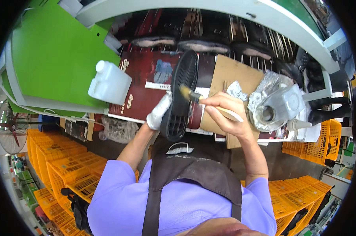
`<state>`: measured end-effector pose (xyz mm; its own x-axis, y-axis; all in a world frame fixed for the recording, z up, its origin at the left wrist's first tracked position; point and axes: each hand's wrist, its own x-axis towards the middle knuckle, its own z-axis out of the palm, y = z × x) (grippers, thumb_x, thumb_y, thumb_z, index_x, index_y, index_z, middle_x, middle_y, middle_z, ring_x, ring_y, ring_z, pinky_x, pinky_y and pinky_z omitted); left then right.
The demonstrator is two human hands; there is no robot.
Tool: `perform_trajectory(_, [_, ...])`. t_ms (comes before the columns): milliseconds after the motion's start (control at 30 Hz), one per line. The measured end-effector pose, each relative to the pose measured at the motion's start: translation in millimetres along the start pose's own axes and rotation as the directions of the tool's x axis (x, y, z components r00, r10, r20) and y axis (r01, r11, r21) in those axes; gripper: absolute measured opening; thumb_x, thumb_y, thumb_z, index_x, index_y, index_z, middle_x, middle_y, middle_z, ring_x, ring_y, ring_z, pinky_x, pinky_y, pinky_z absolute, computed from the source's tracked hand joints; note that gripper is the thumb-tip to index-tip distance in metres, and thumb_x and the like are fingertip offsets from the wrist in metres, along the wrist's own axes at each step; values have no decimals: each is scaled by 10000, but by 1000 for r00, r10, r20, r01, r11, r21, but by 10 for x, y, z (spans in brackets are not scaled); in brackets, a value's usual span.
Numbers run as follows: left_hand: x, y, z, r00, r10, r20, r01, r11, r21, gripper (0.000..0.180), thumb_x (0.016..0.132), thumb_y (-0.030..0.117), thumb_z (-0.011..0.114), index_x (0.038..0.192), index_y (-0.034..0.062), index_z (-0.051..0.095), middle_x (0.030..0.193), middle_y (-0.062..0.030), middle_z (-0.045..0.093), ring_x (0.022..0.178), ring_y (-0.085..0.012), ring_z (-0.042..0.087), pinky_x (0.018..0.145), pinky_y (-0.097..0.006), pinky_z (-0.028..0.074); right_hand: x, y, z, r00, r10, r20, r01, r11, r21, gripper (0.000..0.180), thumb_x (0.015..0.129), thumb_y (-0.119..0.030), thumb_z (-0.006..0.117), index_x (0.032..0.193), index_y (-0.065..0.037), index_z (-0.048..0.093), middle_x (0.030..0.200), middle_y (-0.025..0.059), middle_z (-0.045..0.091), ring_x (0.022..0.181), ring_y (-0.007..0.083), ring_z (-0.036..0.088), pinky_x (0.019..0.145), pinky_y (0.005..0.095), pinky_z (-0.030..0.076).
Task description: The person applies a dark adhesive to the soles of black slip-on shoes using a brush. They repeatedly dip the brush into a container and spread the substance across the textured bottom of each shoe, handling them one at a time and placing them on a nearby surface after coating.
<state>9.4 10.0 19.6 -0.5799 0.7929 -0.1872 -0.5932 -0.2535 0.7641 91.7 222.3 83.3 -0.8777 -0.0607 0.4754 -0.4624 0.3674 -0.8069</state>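
Note:
My left hand (159,113), in a white glove, grips a black shoe sole (174,110) by its left side. The sole stands lengthwise in front of my apron, its ridged and gridded inner face turned toward the right. In my bare right hand (228,110) is a paintbrush (195,96) with a pale wooden handle and yellowish bristles. Its bristle tip lies at the sole's inner face, near the middle; whether it presses there is hard to tell. Part of the left fingers is hidden behind the sole.
A white plastic jug (110,84) stands left on dark red cardboard (140,103). To the right are brown cardboard (218,84) and a clear plastic container (290,101) beside crumpled wrapping. Black shoes (203,46) sit on rails behind. Orange crates (77,165) flank me; a green panel (60,59) rises left.

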Motion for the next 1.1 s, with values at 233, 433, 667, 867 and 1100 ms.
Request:
perform_trajectory(233, [200,-54,82,991,-1,131,34,968,-248,590,964,452,241,1304,-8,385,1135,-201,564,974,-283,598,872,-403,483,-251,-224,-74,985,53,162,-72,991,117,136,784,-23,628,915,7,649,745,119,624,652,240,622,585,297,479])
perform_trajectory(433, [115,-5,457,975,0,222,42,982,-186,589,963,477,232,1333,41,377,1165,-165,554,1043,-244,561,913,-373,437,-798,23,-559,830,303,-469,-36,868,496,145,840,-67,590,916,53,619,785,126,612,634,163,598,540,261,490])
perform_trajectory(667, [1232,1769,1443,786,363,501,-283,931,-231,609,948,520,229,1221,23,450,963,-195,598,827,-290,610,729,-388,511,-894,19,-640,703,418,-576,-75,849,523,189,866,-128,577,956,38,586,706,90,608,593,127,564,542,230,468])
perform_trajectory(867, [2842,3002,372,555,825,-108,18,118,993,550,921,443,416,1340,88,395,1205,-151,561,1074,-315,552,917,-405,421,-786,-23,-483,758,429,-492,-156,851,501,195,862,-111,573,967,52,590,706,95,611,589,123,557,543,233,460])
perform_trajectory(1100, [2540,2492,1394,844,536,16,56,-117,992,1217,665,715,573,1389,-103,37,1366,-327,308,1262,-363,387,1032,-363,337,-1202,-63,-527,603,507,-616,-294,859,420,187,856,-86,574,999,33,560,730,74,609,609,96,564,556,212,465])
